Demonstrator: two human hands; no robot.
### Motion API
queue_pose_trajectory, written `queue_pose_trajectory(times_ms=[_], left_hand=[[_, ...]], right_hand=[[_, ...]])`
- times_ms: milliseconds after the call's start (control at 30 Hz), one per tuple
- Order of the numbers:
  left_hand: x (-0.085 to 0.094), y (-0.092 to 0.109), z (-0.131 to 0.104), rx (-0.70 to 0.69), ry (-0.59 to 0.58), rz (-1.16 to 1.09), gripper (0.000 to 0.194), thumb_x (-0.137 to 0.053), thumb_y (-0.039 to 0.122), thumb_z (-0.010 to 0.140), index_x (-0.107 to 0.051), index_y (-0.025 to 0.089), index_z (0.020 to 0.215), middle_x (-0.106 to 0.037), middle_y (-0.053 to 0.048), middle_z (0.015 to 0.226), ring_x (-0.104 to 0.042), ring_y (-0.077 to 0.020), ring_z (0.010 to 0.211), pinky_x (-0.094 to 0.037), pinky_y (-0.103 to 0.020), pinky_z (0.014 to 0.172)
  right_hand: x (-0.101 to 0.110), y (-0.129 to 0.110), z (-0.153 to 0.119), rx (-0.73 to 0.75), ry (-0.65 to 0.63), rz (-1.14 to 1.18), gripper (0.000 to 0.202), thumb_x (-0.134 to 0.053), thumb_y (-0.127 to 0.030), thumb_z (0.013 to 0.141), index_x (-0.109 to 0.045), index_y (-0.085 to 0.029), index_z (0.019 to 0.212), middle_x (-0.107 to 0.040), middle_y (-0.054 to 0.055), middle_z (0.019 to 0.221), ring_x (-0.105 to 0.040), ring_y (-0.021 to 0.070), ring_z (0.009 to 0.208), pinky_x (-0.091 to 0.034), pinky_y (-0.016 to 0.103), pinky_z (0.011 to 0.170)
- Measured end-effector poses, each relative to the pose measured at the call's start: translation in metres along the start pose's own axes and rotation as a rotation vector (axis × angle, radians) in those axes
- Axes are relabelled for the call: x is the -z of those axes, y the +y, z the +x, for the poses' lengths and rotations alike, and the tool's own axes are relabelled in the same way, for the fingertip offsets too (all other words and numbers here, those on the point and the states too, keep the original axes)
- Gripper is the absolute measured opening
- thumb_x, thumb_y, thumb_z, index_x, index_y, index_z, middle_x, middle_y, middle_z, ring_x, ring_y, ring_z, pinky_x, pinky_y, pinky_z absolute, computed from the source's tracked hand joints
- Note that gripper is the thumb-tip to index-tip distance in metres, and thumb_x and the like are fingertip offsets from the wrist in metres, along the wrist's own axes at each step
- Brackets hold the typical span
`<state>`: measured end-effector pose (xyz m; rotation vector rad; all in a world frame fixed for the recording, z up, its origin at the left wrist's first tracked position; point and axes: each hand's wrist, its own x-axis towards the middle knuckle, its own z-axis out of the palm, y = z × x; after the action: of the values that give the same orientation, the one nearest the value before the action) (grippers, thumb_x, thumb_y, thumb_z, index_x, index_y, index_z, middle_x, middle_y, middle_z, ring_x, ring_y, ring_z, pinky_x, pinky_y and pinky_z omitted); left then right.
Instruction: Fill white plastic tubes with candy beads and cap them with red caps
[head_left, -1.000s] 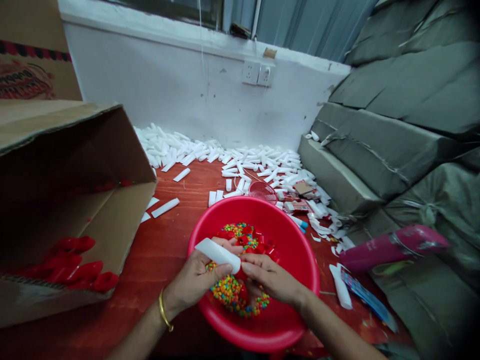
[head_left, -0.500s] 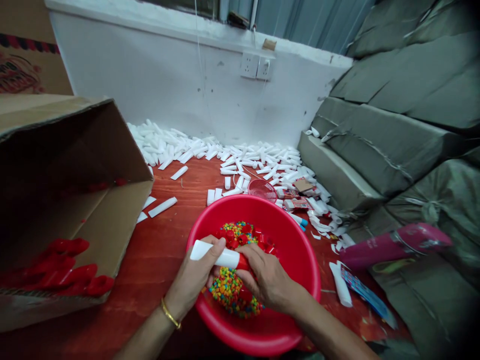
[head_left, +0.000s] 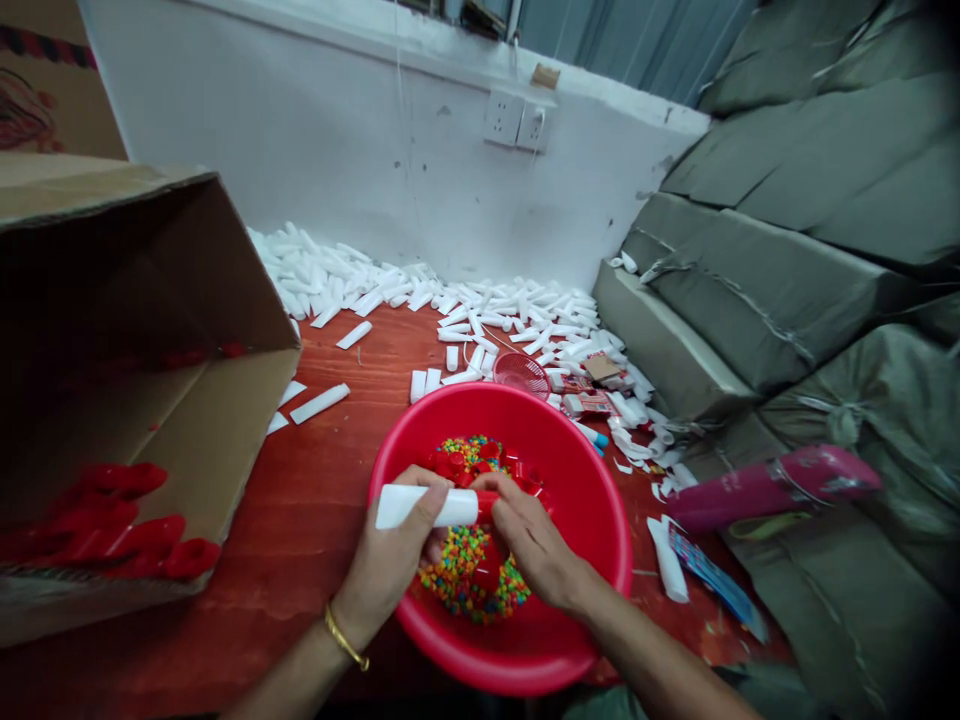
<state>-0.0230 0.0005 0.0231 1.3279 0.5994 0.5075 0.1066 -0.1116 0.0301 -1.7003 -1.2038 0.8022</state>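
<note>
1 flat-ended white plastic tube is gripped by the left hand; the right hand pinches its short red plastic cap. Straight alignment should avoid skewing.

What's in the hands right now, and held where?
A white tube: left hand round its body, right hand on its red end.

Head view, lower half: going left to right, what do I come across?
Cardboard box with red pieces inside → left hand holding a white tube → right hand at the tube's red end, both hands over the red basin → pink bottle.
</note>
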Motion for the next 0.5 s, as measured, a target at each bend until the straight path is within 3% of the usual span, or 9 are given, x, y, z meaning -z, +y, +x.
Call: queue_pose_trajectory(times_ms=[33,100,267,333,433,500], left_hand=[[-0.001,-0.001,-0.001,0.019,0.042,-0.029,0.037,-0.048,0.055,0.079,-0.050,0.018,0.075,-0.047,0.006,0.048,-0.043,-0.0069,0.036,-0.031,-0.015,0.034],[0.000,-0.003,-0.002,0.025,0.032,-0.045,0.038,-0.048,0.055,0.079,-0.049,0.018,0.074,-0.046,0.006,0.047,-0.042,-0.0067,0.035,-0.031,-0.015,0.033],[0.003,-0.002,-0.007,-0.156,-0.085,0.083,0.031,-0.055,0.049,0.077,-0.057,0.018,0.082,-0.054,0.002,0.058,-0.049,-0.0084,0.046,-0.037,-0.017,0.041],[0.008,0.000,-0.013,-0.242,-0.107,0.168,0.025,-0.058,0.043,0.077,-0.060,0.019,0.085,-0.059,0.000,0.066,-0.053,-0.0100,0.053,-0.041,-0.018,0.047],[0.033,-0.003,-0.036,-0.300,-0.089,0.284,0.022,-0.057,0.041,0.077,-0.062,0.022,0.087,-0.064,-0.002,0.075,-0.057,-0.0139,0.061,-0.045,-0.021,0.053],[0.061,-0.011,-0.058,-0.290,-0.004,0.410,0.024,-0.053,0.044,0.078,-0.064,0.023,0.084,-0.065,-0.001,0.075,-0.059,-0.0166,0.063,-0.046,-0.023,0.054]], right_hand=[[0.001,0.000,-0.001,0.097,0.024,-0.082,0.041,-0.032,-0.055,0.088,-0.049,-0.018,0.088,-0.047,-0.001,0.068,-0.041,0.0108,0.059,-0.035,0.023,0.053],[0.001,0.000,-0.001,0.144,0.004,-0.108,0.036,-0.039,-0.051,0.087,-0.046,-0.018,0.079,-0.044,-0.002,0.067,-0.038,0.0101,0.058,-0.033,0.022,0.053],[-0.008,0.005,0.001,-0.153,-0.188,0.415,0.043,-0.041,-0.062,0.079,-0.038,-0.021,0.066,-0.028,-0.010,0.042,-0.024,0.0064,0.033,-0.022,0.019,0.034],[-0.011,0.004,0.002,-0.198,-0.227,0.457,0.046,-0.038,-0.064,0.079,-0.040,-0.021,0.061,-0.026,-0.010,0.037,-0.023,0.0064,0.030,-0.021,0.020,0.032],[-0.006,0.002,0.006,-0.164,-0.232,0.264,0.058,-0.015,-0.059,0.087,-0.047,-0.018,0.062,-0.041,-0.003,0.042,-0.038,0.0091,0.037,-0.031,0.022,0.041],[0.005,0.003,0.011,-0.134,-0.183,-0.044,0.055,-0.015,-0.052,0.090,-0.052,-0.017,0.071,-0.051,0.001,0.055,-0.047,0.0115,0.048,-0.035,0.024,0.048]])
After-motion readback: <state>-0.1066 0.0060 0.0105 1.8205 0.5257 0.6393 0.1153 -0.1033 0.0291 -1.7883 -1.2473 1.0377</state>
